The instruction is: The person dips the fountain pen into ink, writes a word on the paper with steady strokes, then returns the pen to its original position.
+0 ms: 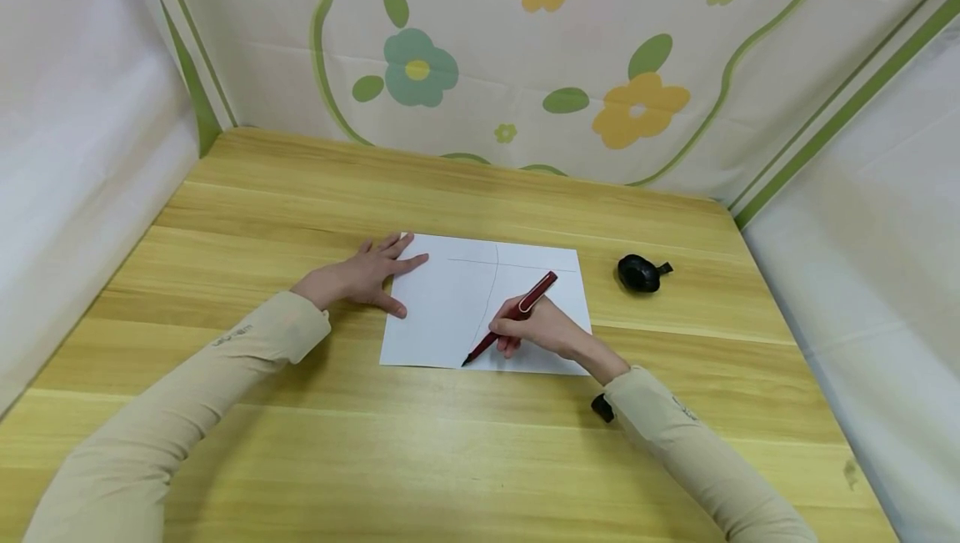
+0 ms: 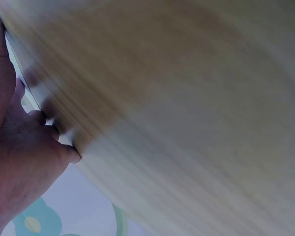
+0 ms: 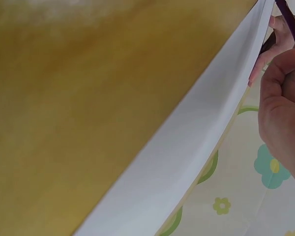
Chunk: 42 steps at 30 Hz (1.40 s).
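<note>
A white sheet of paper (image 1: 431, 334) lies on the wooden table, with one thin line across its upper part and a long, slightly bent line running from its top edge towards the bottom. My right hand (image 1: 543, 326) grips a dark red pen (image 1: 538, 291), its tip at the sheet's lower edge, where the long line ends. The pen leans up to the right. My left hand (image 1: 367, 274) rests with fingers spread over the paper's left edge, thumb lower down. In the right wrist view, the right hand (image 3: 282, 98) shows curled fingers beside the pen (image 3: 288, 18).
A small black rounded object (image 1: 639, 274) with a short tab sits on the wooden table (image 1: 465, 468), right of the paper. Another small black item (image 1: 602, 408) shows beside the right sleeve. Behind the table hangs a flower-patterned white cloth (image 1: 480, 51), with pale cloth at both sides.
</note>
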{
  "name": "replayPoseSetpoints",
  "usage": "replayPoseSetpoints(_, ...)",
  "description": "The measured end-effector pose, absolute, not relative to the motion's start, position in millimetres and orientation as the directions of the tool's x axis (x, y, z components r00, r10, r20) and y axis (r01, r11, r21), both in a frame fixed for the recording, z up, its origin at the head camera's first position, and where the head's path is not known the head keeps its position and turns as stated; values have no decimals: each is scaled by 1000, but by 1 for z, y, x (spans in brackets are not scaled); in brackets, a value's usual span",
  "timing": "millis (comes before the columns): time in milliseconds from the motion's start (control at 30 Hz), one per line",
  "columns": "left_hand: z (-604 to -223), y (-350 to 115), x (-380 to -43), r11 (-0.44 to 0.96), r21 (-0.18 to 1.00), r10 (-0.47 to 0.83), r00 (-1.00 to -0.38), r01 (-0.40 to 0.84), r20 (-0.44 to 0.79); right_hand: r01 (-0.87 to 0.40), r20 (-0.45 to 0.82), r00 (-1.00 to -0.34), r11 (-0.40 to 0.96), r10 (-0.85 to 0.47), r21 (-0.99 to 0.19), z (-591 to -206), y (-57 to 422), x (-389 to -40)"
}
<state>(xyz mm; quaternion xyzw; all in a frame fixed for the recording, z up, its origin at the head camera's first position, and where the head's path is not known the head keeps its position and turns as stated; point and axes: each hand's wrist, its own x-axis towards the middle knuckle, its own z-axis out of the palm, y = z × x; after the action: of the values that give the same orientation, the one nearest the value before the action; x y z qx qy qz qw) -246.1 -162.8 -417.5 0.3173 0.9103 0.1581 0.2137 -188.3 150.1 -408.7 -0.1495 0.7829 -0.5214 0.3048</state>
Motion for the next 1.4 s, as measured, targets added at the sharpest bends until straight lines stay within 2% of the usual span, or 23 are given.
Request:
replayPoseSetpoints(200,-415,-163,-244,751,423,643,-708,507,-293,83,-301,-768,378,-565,-922,-407,152,-188)
replayPoseSetpoints(333,-416,-162,-245,751,420,644,-707,510,-292,77,-234,-820,306,-522,-949,-399,158,-195)
replayPoseSetpoints(433,-416,-163,-245,755,416,640,-709,507,-296,55,-157,-902,254,-403,-966,-389,163,-207)
replayPoseSetpoints(533,-414,-164,-245,760,414,634,-711,501,-303,37,-90,-971,231,-221,-972,-380,167,-224)
replayPoseSetpoints(633,-413,-165,-244,761,411,633,-712,502,-303,44,-63,-995,240,-71,-970,-377,172,-239)
replayPoseSetpoints(700,-413,-164,-244,757,407,639,-708,511,-301,65,-73,-997,263,-19,-963,-378,174,-246)
replayPoseSetpoints(967,-414,-161,-243,746,407,652,-702,527,-287,100,-104,-995,328,5,-939,-391,168,-252)
replayPoseSetpoints(1400,-416,-162,-243,743,421,653,-702,520,-286,81,-80,-997,295,15,-952,-405,164,-251)
